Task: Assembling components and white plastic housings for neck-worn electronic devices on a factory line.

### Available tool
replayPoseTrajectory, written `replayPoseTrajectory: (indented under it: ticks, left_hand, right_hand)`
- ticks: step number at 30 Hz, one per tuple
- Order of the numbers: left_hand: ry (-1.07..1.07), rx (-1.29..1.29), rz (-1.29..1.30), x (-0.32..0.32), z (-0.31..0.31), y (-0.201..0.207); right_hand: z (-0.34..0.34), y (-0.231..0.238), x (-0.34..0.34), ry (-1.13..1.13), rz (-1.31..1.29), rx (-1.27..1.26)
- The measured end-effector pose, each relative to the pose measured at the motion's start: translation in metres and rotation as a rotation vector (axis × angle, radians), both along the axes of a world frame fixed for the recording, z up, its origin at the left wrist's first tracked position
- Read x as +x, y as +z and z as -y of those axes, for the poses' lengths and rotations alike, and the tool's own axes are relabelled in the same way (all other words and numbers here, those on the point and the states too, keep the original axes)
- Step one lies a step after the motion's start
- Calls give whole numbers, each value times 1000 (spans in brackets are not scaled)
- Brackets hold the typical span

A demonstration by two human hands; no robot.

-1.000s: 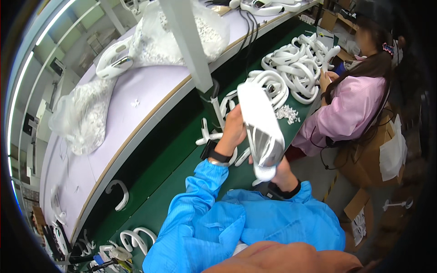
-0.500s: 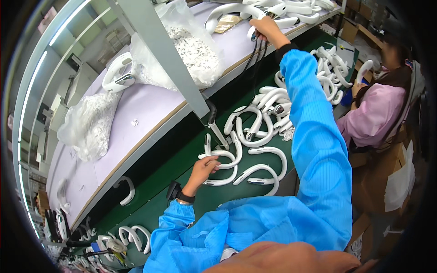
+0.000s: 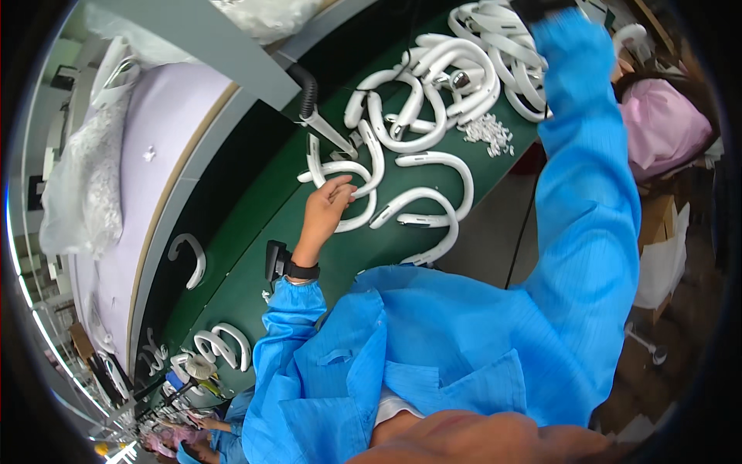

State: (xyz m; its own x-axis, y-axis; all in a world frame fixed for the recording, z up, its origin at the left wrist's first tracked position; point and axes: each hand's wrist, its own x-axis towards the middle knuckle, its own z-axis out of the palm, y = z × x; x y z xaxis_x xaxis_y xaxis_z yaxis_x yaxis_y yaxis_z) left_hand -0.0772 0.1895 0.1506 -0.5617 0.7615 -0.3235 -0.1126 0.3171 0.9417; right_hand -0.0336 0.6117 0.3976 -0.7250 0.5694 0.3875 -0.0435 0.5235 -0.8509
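Note:
My left hand [image 3: 328, 203] is over the near end of a white curved neck fan [image 3: 372, 147]. Its fingers are slightly bent and a little apart, and I see no grip on the fan. A second white neck fan [image 3: 363, 220] lies under and beside the fingertips. To the right rest more fans, one of them an S-like curved pair [image 3: 456, 174]. My right arm stretches to the top edge, where only the blue sleeve and a dark wristband [image 3: 539, 8] show. The right hand itself is beyond the frame.
A heap of neck fans [image 3: 495, 73] covers the far green table [image 3: 270, 182], beside small white parts [image 3: 488, 133]. A grey post [image 3: 232, 46] and black hose [image 3: 304, 85] stand left. A plastic bag [image 3: 89, 178] lies on the shelf. A person in pink [image 3: 666, 120] sits right.
The view has turned and shifted. My right hand, earlier holding black cables at the shelf's fans, has swung right and left the frame. My left hand stays by the same fans.

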Motion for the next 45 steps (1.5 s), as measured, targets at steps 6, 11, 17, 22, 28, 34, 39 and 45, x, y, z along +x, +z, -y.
replayPoseTrajectory:
  ticks: [6,11,17,22,28,34,39,45]
  left_hand:
    - [-83,-162,-383,29,22,-44]
    - [-189,-336,-678,35,34,-53]
    - [-320,-203,-845,75,-1,-76]
    - [-448,-132,-981,91,-55,-94]
    - [-700,-69,-960,79,-98,-125]
    - [-514,-6,-926,45,-78,-111]
    - [-218,141,-280,43,-40,-94]
    - [-8,114,631,61,-11,-69]
  right_hand:
    - [-6,-265,201,-524,659,155]
    - [62,-421,255,-581,769,168]
    - [80,-451,244,-603,482,460]
    - [72,-464,233,-611,436,423]
    - [68,-463,222,-673,501,66]
    - [54,-498,231,-692,237,-264]
    - [61,-476,222,-694,161,-416]
    - [60,-459,212,-607,-118,-589]
